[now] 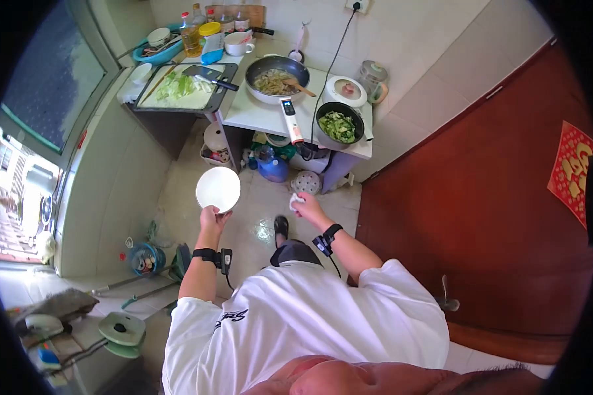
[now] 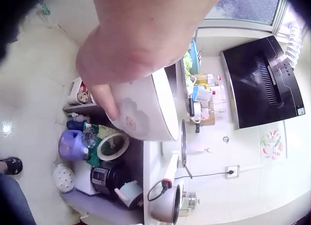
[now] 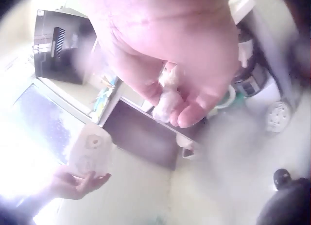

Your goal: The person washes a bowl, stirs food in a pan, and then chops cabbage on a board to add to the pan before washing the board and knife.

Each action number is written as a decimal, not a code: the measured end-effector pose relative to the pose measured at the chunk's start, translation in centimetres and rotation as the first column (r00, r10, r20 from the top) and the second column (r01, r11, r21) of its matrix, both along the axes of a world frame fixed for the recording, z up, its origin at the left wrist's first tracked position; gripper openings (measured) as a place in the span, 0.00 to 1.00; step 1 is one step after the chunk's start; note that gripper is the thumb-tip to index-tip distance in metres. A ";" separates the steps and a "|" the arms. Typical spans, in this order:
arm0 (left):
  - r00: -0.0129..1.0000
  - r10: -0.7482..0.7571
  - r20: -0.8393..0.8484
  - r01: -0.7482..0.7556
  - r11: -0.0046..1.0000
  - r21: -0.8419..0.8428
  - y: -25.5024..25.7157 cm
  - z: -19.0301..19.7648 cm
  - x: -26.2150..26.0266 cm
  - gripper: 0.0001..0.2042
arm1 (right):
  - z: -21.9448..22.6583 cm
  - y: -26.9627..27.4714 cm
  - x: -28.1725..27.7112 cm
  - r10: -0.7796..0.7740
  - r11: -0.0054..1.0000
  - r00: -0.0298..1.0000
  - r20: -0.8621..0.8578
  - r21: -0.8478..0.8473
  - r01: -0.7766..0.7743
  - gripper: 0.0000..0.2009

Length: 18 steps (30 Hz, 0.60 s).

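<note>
Head view: the white bowl extends forward from the left grip.

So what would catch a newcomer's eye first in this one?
Probably the bright white bowl, gripped by the left hand over the floor, while the right hand pinches something small, white and crumpled. After that, likely the big red-brown door on the right, with its red and gold decoration.
</note>
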<state>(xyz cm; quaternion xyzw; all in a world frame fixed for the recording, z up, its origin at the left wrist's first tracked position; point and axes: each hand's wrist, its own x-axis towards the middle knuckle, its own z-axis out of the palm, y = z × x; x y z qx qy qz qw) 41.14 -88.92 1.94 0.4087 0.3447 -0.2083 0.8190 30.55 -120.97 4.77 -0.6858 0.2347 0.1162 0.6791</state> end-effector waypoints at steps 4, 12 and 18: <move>0.999 -0.031 0.018 0.030 0.999 0.030 -2.3 2.1 5.0 0.32 | 4.2 -4.2 4.5 -0.180 0.971 0.882 0.435 -0.063 0.229 0.12; 0.987 -0.155 -0.044 0.160 0.973 0.168 -9.4 3.2 15.8 0.29 | -4.5 -26.1 6.7 -0.831 0.458 0.475 0.290 -0.129 0.880 0.12; 0.973 -0.219 -0.067 0.226 0.964 0.137 -13.7 2.3 20.4 0.29 | -9.4 -31.5 10.2 -0.785 0.571 0.582 0.210 -0.118 0.812 0.18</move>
